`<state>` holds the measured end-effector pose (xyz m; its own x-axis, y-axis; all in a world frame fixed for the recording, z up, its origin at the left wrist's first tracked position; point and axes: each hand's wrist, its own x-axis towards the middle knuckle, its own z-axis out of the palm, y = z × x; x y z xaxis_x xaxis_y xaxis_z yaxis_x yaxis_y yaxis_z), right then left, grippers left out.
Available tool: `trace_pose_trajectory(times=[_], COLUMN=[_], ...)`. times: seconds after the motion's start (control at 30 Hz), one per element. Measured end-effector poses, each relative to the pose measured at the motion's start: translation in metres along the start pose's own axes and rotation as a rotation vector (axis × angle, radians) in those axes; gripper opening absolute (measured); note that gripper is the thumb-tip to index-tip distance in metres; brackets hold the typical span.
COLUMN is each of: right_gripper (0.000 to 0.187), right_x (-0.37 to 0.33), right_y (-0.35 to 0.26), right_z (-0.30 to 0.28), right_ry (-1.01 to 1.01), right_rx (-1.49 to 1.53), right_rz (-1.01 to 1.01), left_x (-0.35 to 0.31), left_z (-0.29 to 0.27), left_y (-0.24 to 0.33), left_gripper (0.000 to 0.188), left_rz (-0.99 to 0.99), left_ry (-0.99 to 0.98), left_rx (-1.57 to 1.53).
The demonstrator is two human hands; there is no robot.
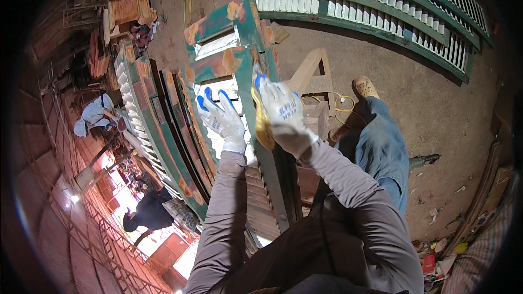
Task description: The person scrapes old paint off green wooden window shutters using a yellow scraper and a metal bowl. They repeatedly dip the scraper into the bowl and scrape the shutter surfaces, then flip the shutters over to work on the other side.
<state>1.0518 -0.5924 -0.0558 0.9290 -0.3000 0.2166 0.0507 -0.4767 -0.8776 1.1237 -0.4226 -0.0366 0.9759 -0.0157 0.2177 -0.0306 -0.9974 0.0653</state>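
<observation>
My left hand (223,123), in a white glove with blue fingertips, lies with spread fingers over the white slats of a green wooden louvred shutter (231,62). Orange-brown patches show on the shutter's frame. Gloved the same way, my right hand (284,113) is closed round a long yellow hand tool (263,122) at the shutter's green side rail. The tool's exact kind is unclear, as my fingers cover part of it.
More louvred shutters (158,130) lean in a row on the left. Others (370,13) lie on the floor at the far right. A wooden support (316,84) stands beside my leg, near a power tool (424,160). Two people (101,111) are at the left.
</observation>
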Motion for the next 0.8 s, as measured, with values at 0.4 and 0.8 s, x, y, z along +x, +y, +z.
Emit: trace_pose_trajectory(times=[0.4,0.8], right_gripper=[0.025,0.052], right_x=[0.023,0.014], right_y=[0.04,0.041], right_z=[0.005,0.012], right_ry=[0.195,0.079], right_rx=[0.755,0.014], right_rz=[0.395,0.026], left_x=[-0.001,-0.002], left_z=[-0.004,-0.009], left_y=[0.005,0.008], left_gripper=[0.044,0.044], left_rz=[-0.029,0.059], left_ry=[-0.043,-0.029], left_rx=[-0.106,-0.071])
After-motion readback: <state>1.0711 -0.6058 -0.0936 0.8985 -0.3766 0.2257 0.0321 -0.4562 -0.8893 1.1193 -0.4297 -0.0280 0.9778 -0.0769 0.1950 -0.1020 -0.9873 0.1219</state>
